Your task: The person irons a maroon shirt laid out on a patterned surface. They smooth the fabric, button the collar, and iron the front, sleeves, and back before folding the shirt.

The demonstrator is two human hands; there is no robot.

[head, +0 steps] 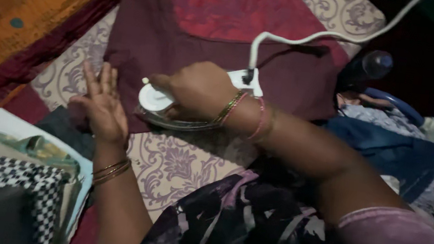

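In the head view, the right hand (pixel 199 90) is wrapped around the handle of a white iron (pixel 157 100), hiding most of its body, so only the nose, the metal sole's rim and the rear with the white cord (pixel 313 37) show. The iron sits on a maroon cloth (pixel 183 36) spread over a patterned sheet (pixel 180 161). The left hand (pixel 100 106) lies flat with fingers spread on the cloth's near edge, just beside the iron; the dim heap of blue fabric (pixel 388 147) at right is hard to make out.

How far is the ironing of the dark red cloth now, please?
Done: the maroon cloth is spread flat, and folded clothes sit at the near left. In hand: the right hand holds the iron on the cloth's near edge while the left hand presses it flat. Left: a heap of clothes lies unfolded on the right.
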